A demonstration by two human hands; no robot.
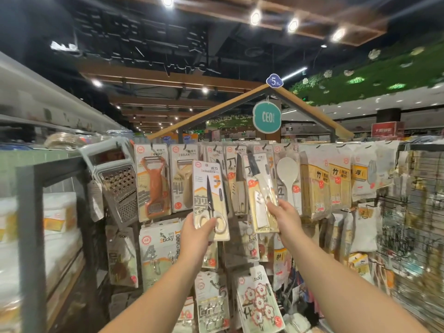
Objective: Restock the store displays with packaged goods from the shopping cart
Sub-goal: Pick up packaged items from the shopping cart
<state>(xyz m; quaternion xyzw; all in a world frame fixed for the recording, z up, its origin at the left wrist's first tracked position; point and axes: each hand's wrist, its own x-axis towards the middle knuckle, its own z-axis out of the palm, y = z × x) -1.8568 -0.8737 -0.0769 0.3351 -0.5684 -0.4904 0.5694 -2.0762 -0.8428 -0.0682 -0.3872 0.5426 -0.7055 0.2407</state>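
Cream card and clear blister make up the scissors pack (210, 200) that we hold up in front of the rack (240, 188); its long axis runs nearly upright, leaning slightly left at the top, with the dark blades pointing up and the pale oval handle loops at the bottom. Our left hand (200, 228) grips the pack's lower end, thumb curled over the front across the loops and the other fingers hidden behind the card, the forearm reaching up from the lower left. Our right hand (283, 216) pinches the lower part of a knife pack (260, 195) just to the right, a glossy card that tilts with its top toward the left, the dark blade pointing up and the white handle down; the fingers are closed on its right edge, and the forearm rises from the lower right. The two packs are close but we cannot tell whether they touch. Whether the knife pack hangs on a hook or rests only in our hand, we cannot tell. Behind them the rack carries flat carded goods on hooks: an orange peeler (153, 183), a beige peeler (183, 181), a white rice paddle (288, 179) and bamboo-coloured packs (314, 188). A perforated metal grater (115, 181) with a pale frame hangs tilted at the left.
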